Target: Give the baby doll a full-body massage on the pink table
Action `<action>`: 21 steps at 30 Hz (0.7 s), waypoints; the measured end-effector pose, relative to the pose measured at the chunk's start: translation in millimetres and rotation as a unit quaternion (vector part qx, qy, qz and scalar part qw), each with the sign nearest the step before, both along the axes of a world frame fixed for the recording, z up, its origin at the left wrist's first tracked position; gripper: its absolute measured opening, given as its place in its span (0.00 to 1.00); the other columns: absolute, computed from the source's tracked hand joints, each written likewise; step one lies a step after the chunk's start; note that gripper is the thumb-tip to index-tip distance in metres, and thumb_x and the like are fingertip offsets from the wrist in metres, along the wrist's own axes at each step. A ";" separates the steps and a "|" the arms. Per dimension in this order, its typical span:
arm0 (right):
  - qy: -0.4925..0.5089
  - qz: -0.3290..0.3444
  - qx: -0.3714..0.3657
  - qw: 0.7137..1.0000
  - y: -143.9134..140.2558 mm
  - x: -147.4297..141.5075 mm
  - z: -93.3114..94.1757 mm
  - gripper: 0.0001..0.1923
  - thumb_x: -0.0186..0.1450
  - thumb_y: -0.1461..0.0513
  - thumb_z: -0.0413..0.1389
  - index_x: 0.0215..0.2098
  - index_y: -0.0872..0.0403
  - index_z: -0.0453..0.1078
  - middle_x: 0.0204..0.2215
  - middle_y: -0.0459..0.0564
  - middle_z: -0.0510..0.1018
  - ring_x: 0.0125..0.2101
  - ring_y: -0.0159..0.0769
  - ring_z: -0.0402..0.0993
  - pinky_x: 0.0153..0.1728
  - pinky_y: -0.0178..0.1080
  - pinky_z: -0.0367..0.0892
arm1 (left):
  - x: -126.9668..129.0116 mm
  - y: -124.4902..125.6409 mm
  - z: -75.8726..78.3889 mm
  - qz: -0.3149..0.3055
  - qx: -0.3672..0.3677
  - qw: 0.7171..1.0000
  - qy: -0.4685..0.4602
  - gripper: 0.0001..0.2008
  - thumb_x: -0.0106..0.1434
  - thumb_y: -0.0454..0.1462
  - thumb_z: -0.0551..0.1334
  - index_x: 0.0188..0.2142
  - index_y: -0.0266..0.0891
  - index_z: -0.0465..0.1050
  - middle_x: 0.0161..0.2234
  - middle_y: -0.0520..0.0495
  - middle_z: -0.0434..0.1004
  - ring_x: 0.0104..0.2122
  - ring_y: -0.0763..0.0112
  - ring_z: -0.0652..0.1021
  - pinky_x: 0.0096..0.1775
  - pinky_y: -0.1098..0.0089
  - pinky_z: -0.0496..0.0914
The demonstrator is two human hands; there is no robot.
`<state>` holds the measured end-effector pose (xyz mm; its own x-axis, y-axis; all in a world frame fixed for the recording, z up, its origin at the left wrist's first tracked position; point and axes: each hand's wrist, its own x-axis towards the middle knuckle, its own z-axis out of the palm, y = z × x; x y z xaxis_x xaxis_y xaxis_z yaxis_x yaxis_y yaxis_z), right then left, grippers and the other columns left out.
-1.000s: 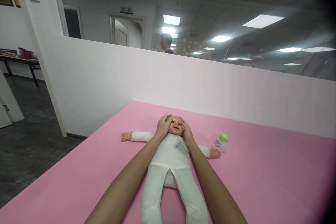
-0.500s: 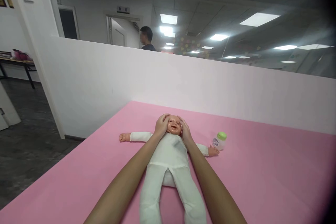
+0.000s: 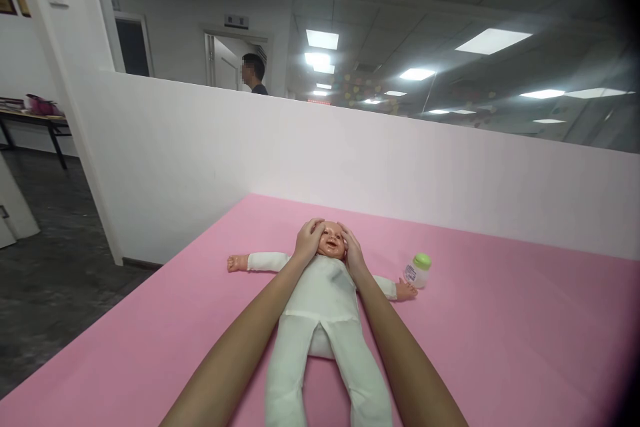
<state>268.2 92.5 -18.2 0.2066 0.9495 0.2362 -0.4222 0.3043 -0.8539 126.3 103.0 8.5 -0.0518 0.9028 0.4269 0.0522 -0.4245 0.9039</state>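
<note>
A baby doll (image 3: pixel 320 290) lies on its back on a pink tabletop (image 3: pixel 175 333), dressed in a white cloth body with arms stretched out to both sides. Against the left side of its head rests my left hand (image 3: pixel 309 240), fingers extended and curving over the forehead edge. My right hand (image 3: pixel 351 245) lies along the other side of the head in the same way, fingers extended. The doll's face (image 3: pixel 332 239) shows between my hands. Both palms are turned inward and hidden. By the doll's hand at right stands a small clear jar (image 3: pixel 417 273) with a green lid.
A low white partition (image 3: pixel 350 153) rises behind the tabletop. Beyond it a person (image 3: pixel 254 72) is seen from the shoulders up, near a doorway. At far left, a side table (image 3: pixel 37 117) holds a pink item over dark floor.
The person behind the partition has moved left toward the doorway. My hands stay on the doll's head with no clear movement; the view has shifted very slightly.
</note>
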 end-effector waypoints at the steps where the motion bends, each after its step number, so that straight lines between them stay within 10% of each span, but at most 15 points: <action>1: -0.001 0.003 0.001 1.000 0.4 0.3 -0.7 0.24 0.57 0.52 0.66 0.51 0.48 0.79 0.56 0.48 0.80 0.58 0.45 0.75 0.60 0.44 0.71 | -0.2 0.1 -0.4 -0.005 0.003 1.000 0.001 0.13 0.67 0.41 0.61 0.48 0.41 0.78 0.52 0.42 0.81 0.54 0.60 0.79 0.57 0.62 0.71; 21: -0.016 0.007 0.017 1.000 8.0 3.6 -9.5 0.24 0.60 0.50 0.66 0.53 0.46 0.78 0.57 0.47 0.80 0.59 0.45 0.75 0.60 0.45 0.71 | -0.8 -0.8 -2.3 0.008 0.016 0.999 0.028 0.14 0.64 0.43 0.64 0.48 0.42 0.78 0.51 0.43 0.81 0.53 0.58 0.78 0.56 0.60 0.71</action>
